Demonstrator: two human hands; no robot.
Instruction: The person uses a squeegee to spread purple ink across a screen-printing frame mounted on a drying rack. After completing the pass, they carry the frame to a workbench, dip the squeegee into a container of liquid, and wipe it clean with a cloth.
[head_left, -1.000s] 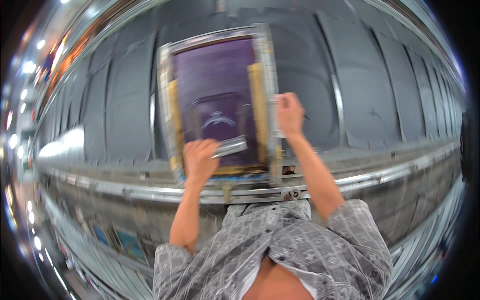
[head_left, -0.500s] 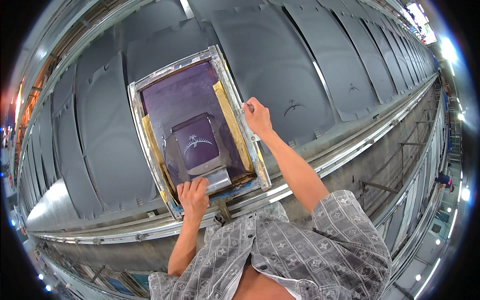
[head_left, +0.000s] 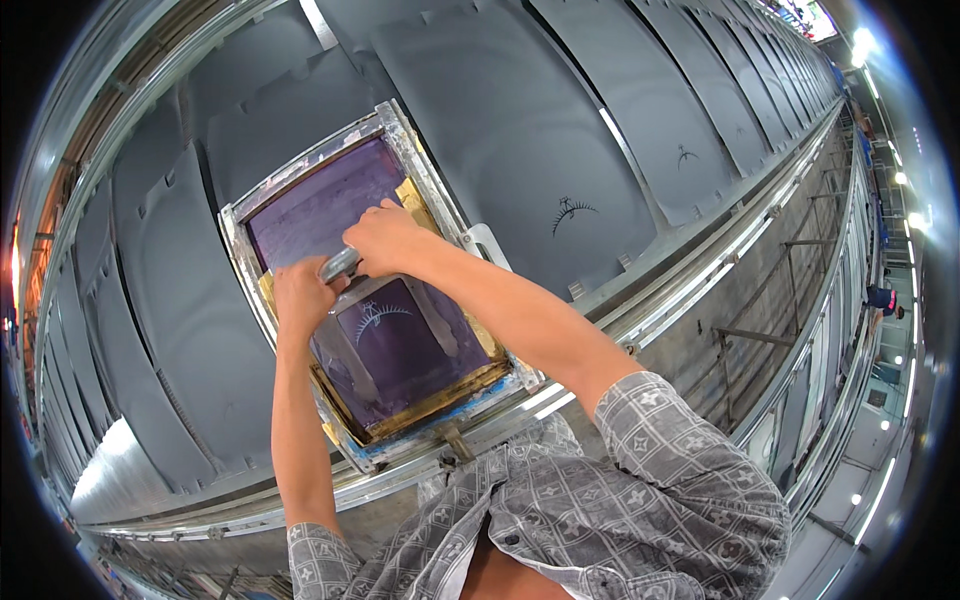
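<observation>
A screen-printing frame (head_left: 232,262) with purple mesh (head_left: 315,200) lies tilted on the long table in front of me. Both my hands grip a metal squeegee (head_left: 340,264) over the upper middle of the mesh. My left hand (head_left: 302,290) is closed round its left end, and my right hand (head_left: 385,240) round its right end. Nearer to me, a pale arched design (head_left: 383,318) shows in the mesh, with smears of dark ink (head_left: 432,325) beside it. Yellow tape (head_left: 440,402) lines the inner edges of the frame. The squeegee's lower edge is hidden by my hands.
Dark grey sheets (head_left: 500,110) cover the table in a long row. Small dark printed designs (head_left: 573,213) mark some sheets to the right. A metal rail (head_left: 670,310) runs along the near edge. Far right, another person (head_left: 882,299) is in the aisle.
My right hand has left the frame's right side and taken hold of the squeegee. My left hand and the squeegee have moved from the near end of the mesh to beyond the design.
</observation>
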